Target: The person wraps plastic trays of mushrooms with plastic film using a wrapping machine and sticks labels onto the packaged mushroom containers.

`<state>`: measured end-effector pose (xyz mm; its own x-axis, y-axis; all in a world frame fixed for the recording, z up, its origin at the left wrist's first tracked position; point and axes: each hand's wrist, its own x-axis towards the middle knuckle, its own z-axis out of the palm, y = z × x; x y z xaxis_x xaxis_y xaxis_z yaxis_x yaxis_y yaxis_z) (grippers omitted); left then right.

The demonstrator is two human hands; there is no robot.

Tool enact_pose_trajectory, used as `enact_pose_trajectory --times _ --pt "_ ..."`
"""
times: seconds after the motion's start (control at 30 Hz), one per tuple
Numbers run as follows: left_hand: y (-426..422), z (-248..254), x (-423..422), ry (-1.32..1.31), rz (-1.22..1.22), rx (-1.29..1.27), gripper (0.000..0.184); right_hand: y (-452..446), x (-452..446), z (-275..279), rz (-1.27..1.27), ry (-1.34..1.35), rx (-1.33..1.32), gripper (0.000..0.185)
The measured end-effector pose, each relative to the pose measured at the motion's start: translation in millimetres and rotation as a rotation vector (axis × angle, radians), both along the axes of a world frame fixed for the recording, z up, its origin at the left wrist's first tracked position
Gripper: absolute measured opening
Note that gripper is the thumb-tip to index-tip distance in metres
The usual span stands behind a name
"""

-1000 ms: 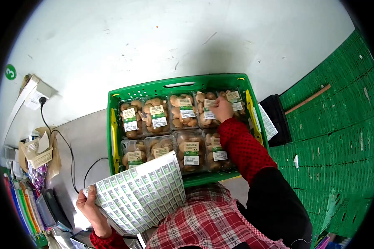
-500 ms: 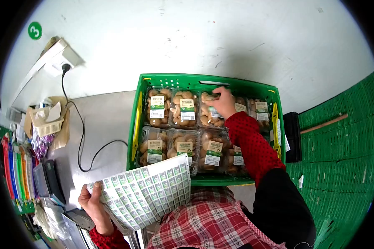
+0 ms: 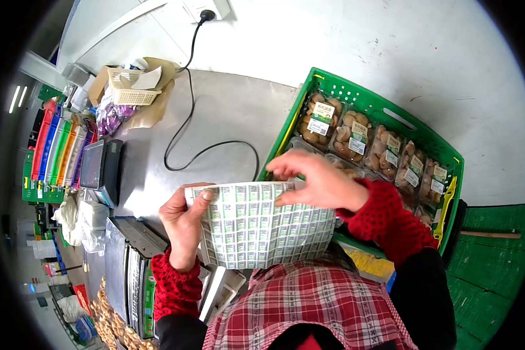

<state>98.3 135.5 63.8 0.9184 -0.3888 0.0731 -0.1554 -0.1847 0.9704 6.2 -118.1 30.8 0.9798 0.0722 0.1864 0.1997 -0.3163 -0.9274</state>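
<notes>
- Left hand [image 3: 182,224]: closed in a pinch, thumb in front and fingers behind, on the upper corner of a white paper sheet of small green-and-grey printed stickers [image 3: 262,227].
- Right hand [image 3: 326,181]: half open, fingers bent and parted from the thumb, which lies over the sheet near its upper edge. Whether a sticker clings to a fingertip cannot be told.
- Change: half a second ago the right hand was over the packs; it has since come back to the sheet. Both hands are now at the sheet and neither is at the packs, which suggests that the work is centred, for now, on the stickers.
- Just beyond the right hand and its wrist: a green plastic crate with yellow handles [image 3: 356,93], standing askew to the sheet.
- Inside the crate, past the right hand: clear plastic packs of brown mushrooms [image 3: 321,119]. Those of the far row bear cream-and-green labels; the near row is largely hidden by the right hand and sleeve.
- Beyond the left hand: a grey metal tabletop [image 3: 227,105] crossed by a black cable [image 3: 193,87].
- Farther off, past the left hand: a cream plastic basket [image 3: 135,96] and a dark-screened device [image 3: 93,166].
</notes>
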Motion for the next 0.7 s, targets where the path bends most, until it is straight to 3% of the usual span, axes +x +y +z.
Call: enact_pose_trajectory --times 0.1,0.2,0.4,0.47,0.53,0.7 --pt "0.7 4.7 -1.8 -0.074 0.002 0.008 0.012 11.5 -4.2 -13.7 -0.025 -0.028 0.087 0.037" --pt "5.5 9.4 1.3 -0.081 0.046 -0.016 0.01 16.3 -12.3 -6.5 -0.037 0.126 0.144 0.036" --pt "4.6 7.3 7.2 -0.206 0.028 0.062 0.014 34.8 7.1 4.0 -0.12 -0.252 -0.098 0.03" --pt "6.1 4.5 9.3 -0.25 0.013 0.097 0.019 42.7 10.9 7.1 -0.117 -0.248 -0.145 0.022" --pt "2.2 6.7 8.0 -0.175 0.053 0.067 0.023 49.7 11.1 10.4 -0.216 -0.207 -0.232 0.017" --pt "2.9 -3.3 17.7 -0.089 0.094 0.109 0.035 64.6 15.0 -4.3 -0.426 -0.43 -0.467 0.012"
